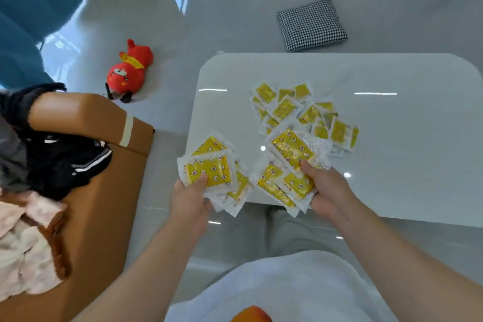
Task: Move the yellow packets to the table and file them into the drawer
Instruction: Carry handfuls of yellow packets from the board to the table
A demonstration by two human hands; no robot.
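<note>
Entry 1: left grip point(192, 192). The thumb is curled over the top face and the fingers lie beneath, pinching a fanned stack of yellow packets point(209, 168). The stack spreads up from the grip, over the near-left corner of the desk point(405, 165).

Entry 2: right grip point(328, 187). The thumb is pressed on top and the fingers are curled under, clamping a second fan of packets point(286, 162). This fan spreads up and to the left of the grip, across the desk's near edge. The two held lots are near each other but apart.

Entry 3: loose pile point(300, 112). More yellow packets lie overlapping on the desk just beyond the right grip. Whether the pile touches the held fan cannot be told.

Entry 4: brown armchair point(104, 191), left of the left grip. It carries a dark garment point(65, 162) and pale pink cloth point(23, 243).

Entry 5: red plush toy point(129, 72), on the glossy floor well beyond the left grip.

Entry 6: checked cushion point(311, 25), on the floor well beyond the right grip, past the desk's far edge.
</note>
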